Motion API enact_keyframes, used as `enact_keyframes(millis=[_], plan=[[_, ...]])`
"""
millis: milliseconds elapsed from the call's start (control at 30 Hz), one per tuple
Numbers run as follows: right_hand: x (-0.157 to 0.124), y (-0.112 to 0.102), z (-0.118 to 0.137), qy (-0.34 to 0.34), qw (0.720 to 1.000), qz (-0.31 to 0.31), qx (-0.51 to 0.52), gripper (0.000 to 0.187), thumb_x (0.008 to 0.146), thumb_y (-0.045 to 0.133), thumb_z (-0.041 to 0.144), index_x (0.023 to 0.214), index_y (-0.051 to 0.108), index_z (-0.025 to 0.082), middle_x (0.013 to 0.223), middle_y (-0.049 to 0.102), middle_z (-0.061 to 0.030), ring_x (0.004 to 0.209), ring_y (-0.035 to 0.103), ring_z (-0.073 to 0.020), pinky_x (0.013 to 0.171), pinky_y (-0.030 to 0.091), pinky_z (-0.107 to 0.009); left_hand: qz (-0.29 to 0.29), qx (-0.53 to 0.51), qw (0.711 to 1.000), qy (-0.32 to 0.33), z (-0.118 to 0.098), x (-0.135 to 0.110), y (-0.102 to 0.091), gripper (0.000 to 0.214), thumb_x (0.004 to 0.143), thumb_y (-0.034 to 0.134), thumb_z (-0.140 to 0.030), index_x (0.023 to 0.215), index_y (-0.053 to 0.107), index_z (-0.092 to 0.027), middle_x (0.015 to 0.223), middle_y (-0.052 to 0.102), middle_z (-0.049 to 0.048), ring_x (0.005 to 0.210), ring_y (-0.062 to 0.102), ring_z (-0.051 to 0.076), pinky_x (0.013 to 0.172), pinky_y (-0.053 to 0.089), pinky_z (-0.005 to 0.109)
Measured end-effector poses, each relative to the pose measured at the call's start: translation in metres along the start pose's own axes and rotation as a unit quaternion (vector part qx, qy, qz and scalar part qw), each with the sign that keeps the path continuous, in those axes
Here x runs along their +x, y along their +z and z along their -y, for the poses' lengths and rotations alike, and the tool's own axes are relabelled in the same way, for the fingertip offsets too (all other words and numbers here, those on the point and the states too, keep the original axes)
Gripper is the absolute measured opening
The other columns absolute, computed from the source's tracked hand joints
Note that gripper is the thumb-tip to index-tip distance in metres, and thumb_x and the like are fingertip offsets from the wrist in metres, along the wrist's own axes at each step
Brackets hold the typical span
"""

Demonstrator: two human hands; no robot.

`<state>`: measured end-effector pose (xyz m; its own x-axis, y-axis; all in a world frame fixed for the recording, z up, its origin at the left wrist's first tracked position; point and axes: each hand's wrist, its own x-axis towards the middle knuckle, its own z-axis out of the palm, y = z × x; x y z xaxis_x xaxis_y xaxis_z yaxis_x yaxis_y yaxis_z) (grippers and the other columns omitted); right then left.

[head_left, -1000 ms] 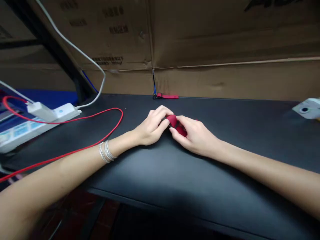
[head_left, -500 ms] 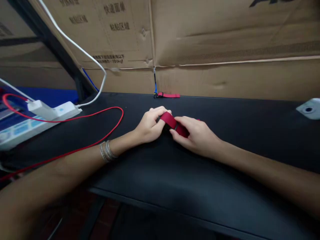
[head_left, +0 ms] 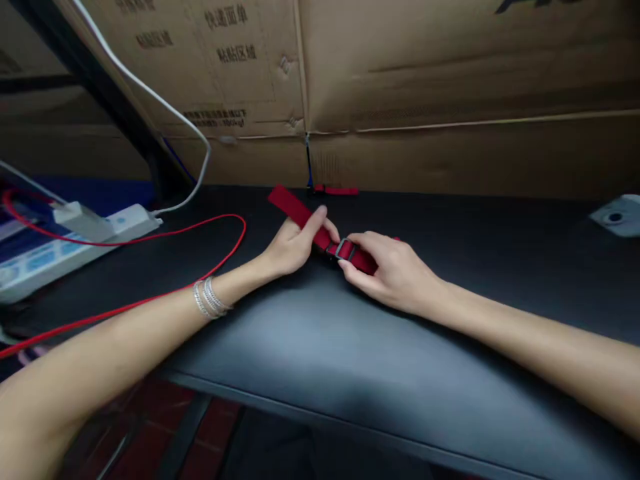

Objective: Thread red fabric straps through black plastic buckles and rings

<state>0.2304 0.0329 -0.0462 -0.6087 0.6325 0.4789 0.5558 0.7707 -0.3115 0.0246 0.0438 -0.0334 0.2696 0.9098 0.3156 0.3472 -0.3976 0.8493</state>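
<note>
A red webbing strap (head_left: pixel 291 205) runs between my two hands, low over the black padded surface. Its loose end lies flat and sticks out past the fingers of my left hand (head_left: pixel 294 245), up and to the left. The left thumb crosses the strap and the fingers go behind it. My right hand (head_left: pixel 395 267) pinches the strap beside a dark metal slide buckle (head_left: pixel 345 249), thumb below and fingers above. Strap also shows inside the right grip, but most of that part is hidden by the hand.
Another short red strap (head_left: pixel 337 191) lies at the back against the cardboard (head_left: pixel 450 157). A white power strip (head_left: pixel 130 220) with a plug and a red cable (head_left: pixel 220 217) sits at left. A phone (head_left: pixel 620 217) lies at the right edge.
The strap's curved loop by the left hand has been laid out straight, its end now pointing up-left. The left hand has shifted slightly left; the buckle now shows. The right hand has stayed put.
</note>
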Motion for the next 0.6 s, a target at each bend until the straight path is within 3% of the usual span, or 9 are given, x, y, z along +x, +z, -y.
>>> enact_keyframes(millis=[100,167,367,500,600], plan=[[-0.0006,-0.0001,-0.0013,-0.008,1.0,-0.012,0.0,0.031,0.096,0.054,0.037,0.11,0.064,0.012,0.093,0.067,-0.0088,0.076,0.06,-0.0146,0.071,0.047,-0.027,0.006,0.044,0.998,0.043,0.0002,-0.0015,-0.0001,0.038,0.092,0.059,-0.053,0.085,0.062,-0.016,0.08,0.065,0.0024,0.074,0.06,0.014,0.074,0.051,0.028],[-0.001,-0.0007,-0.0015,-0.018,1.0,-0.008,0.004,0.032,0.097,0.054,0.036,0.117,0.061,0.012,0.096,0.065,-0.0094,0.079,0.06,-0.015,0.072,0.049,-0.027,0.014,0.058,0.996,0.062,-0.0005,-0.0032,0.0,0.03,0.087,0.068,-0.044,0.096,0.061,-0.017,0.091,0.068,0.0036,0.085,0.064,0.016,0.082,0.053,0.03],[-0.0021,-0.0018,-0.0007,-0.034,0.999,-0.001,0.001,0.041,0.1,0.05,0.038,0.133,0.055,0.014,0.104,0.063,-0.0116,0.087,0.063,-0.0179,0.075,0.053,-0.029,0.061,0.067,0.993,0.077,-0.0044,-0.0056,-0.0022,0.029,0.091,0.065,-0.039,0.108,0.064,-0.016,0.107,0.072,0.0072,0.102,0.068,0.019,0.096,0.053,0.032],[-0.0041,-0.0019,-0.0005,-0.028,0.999,0.014,-0.038,0.05,0.102,0.046,0.042,0.144,0.05,0.015,0.101,0.066,-0.0102,0.081,0.064,-0.0187,0.072,0.054,-0.032,0.092,0.083,0.989,0.08,-0.0024,-0.0053,-0.0034,0.03,0.091,0.065,-0.043,0.101,0.069,-0.015,0.099,0.073,0.0057,0.093,0.067,0.018,0.089,0.052,0.03],[-0.0061,-0.0004,-0.001,-0.039,0.999,0.007,-0.031,0.05,0.101,0.048,0.042,0.143,0.051,0.016,0.106,0.069,-0.0097,0.089,0.068,-0.0209,0.075,0.056,-0.033,0.093,0.085,0.988,0.089,0.0004,-0.0046,-0.003,0.03,0.09,0.066,-0.045,0.096,0.07,-0.015,0.091,0.071,0.0043,0.084,0.065,0.016,0.081,0.051,0.029]])
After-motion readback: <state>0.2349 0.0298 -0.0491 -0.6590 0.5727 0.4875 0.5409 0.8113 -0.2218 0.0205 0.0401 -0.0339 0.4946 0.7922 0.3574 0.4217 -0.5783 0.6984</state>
